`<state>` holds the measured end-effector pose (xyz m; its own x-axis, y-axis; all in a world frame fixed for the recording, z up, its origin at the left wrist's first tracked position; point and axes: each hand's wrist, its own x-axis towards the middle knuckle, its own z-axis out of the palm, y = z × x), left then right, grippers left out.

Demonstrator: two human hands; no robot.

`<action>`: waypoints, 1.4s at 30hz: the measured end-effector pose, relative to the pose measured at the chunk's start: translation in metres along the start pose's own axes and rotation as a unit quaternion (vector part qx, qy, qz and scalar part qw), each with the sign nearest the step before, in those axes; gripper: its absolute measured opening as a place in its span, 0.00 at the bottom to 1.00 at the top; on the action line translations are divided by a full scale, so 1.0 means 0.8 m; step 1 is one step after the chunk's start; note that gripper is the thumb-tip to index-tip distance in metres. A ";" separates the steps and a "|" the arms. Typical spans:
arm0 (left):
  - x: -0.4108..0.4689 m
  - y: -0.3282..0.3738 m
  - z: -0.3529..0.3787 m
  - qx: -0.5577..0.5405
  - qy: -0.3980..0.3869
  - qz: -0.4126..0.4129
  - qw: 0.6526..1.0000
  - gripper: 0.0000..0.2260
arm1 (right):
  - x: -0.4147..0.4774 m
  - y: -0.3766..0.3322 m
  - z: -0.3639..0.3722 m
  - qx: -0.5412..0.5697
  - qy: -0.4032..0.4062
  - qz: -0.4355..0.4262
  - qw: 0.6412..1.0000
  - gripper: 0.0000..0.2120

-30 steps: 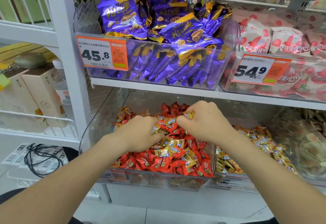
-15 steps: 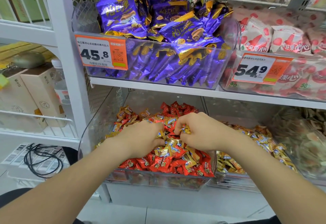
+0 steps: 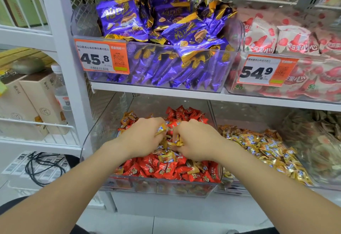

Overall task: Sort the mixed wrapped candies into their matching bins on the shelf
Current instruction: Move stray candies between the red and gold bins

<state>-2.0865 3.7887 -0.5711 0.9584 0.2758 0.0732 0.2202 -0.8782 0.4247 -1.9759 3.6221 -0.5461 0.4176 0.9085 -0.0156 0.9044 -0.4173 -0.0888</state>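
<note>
The white shelf unit [image 3: 166, 96] fills the view. On its upper board, a clear bin [image 3: 83, 21] at 12 o'clock holds purple chocolate packets [image 3: 184, 32] behind an orange 45.8 price tag [image 3: 101, 57]. At its 3 o'clock, a bin of strawberry-print packets [image 3: 262, 36] carries a 54.9 price tag [image 3: 265, 70].

Directly below, at 6 o'clock of the purple packets, the mixed candy bin [image 3: 103, 123] holds red wrapped candies [image 3: 166, 171] with gold ones scattered on top. At its 3 o'clock, touching it, the gold candy bin [image 3: 258, 149] is heaped with gold wrappers only.

Both hands sit knuckles-up in the middle of the mixed candy bin, nearly touching. The left hand [image 3: 142, 141] has its fingers curled, pinching a gold-wrapped candy [image 3: 160, 129] at its 1 o'clock. The right hand [image 3: 197, 143] is curled tight over the pile, gripping a crumpled gold candy [image 3: 177, 141] at its 9 o'clock.
</note>
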 end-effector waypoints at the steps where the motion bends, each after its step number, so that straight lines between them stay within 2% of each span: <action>1: 0.000 0.000 -0.001 -0.005 0.008 -0.002 1.000 0.06 | 0.000 0.002 -0.005 0.030 0.006 0.003 1.000 0.10; 4: 0.001 0.009 -0.006 -0.033 0.045 0.001 0.998 0.05 | -0.005 0.012 -0.026 0.148 0.034 0.039 0.988 0.17; 6: 0.000 0.020 -0.010 -0.070 0.064 -0.005 0.996 0.05 | -0.013 0.021 -0.041 0.235 0.051 0.092 0.966 0.17; 10: -0.007 0.055 -0.010 -0.173 0.068 -0.011 0.983 0.06 | -0.049 0.051 -0.062 0.468 -0.003 0.181 0.865 0.12; 13: -0.012 0.093 0.003 -0.221 0.071 0.015 0.973 0.05 | -0.081 0.080 -0.065 0.534 -0.031 0.213 0.818 0.07; 16: -0.016 0.142 0.017 -0.214 0.081 0.064 0.971 0.05 | -0.109 0.124 -0.054 0.554 0.011 0.265 0.789 0.07; 17: -0.015 0.159 0.022 -0.207 0.084 0.083 0.971 0.05 | -0.117 0.142 -0.046 0.530 0.040 0.281 0.799 0.08; 18: -0.012 0.176 0.027 -0.196 0.084 0.100 0.972 0.06 | -0.124 0.160 -0.036 0.473 0.072 0.298 0.826 0.10; 20: -0.002 0.207 0.040 -0.153 0.080 0.128 0.977 0.05 | -0.136 0.196 -0.013 0.293 0.135 0.316 0.892 0.09; 21: 0.006 0.221 0.049 -0.128 0.080 0.136 0.979 0.05 | -0.143 0.210 -0.003 0.233 0.147 0.299 0.914 0.10; 24: 0.041 0.251 0.085 -0.056 0.060 0.115 0.990 0.06 | -0.160 0.249 0.021 0.197 0.074 0.181 0.961 0.28; 26: 0.071 0.261 0.112 -0.007 0.024 0.077 0.997 0.09 | -0.172 0.262 0.028 0.173 0.027 0.136 0.975 0.34; 28: 0.099 0.265 0.136 0.011 -0.060 0.033 0.998 0.19 | -0.177 0.277 0.032 0.153 0.047 0.131 0.978 0.35; 30: 0.113 0.267 0.152 -0.001 -0.162 0.010 0.987 0.34 | -0.179 0.287 0.030 0.139 0.090 0.155 0.974 0.30; 32: 0.116 0.267 0.161 0.010 -0.213 0.020 0.977 0.41 | -0.181 0.291 0.023 0.135 0.127 0.174 0.967 0.20; 34: 0.109 0.262 0.160 0.022 -0.191 0.060 0.979 0.37 | -0.182 0.283 0.013 0.157 0.152 0.186 0.958 0.12; 38: 0.075 0.243 0.119 0.060 -0.047 0.202 0.976 0.21 | -0.171 0.235 -0.013 0.192 0.166 0.161 0.954 0.09; 40: 0.056 0.222 0.087 0.072 0.025 0.233 0.970 0.13 | -0.160 0.203 -0.025 0.215 0.175 0.137 0.951 0.09; 42: 0.041 0.192 0.054 0.069 0.076 0.226 0.969 0.06 | -0.147 0.169 -0.036 0.228 0.179 0.109 0.951 0.10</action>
<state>-2.0131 3.6460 -0.5427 0.9268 -0.1045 0.3608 -0.1839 -0.9638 0.1932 -1.9006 3.4583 -0.5278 0.6671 0.7019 0.2497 0.6956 -0.4669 -0.5459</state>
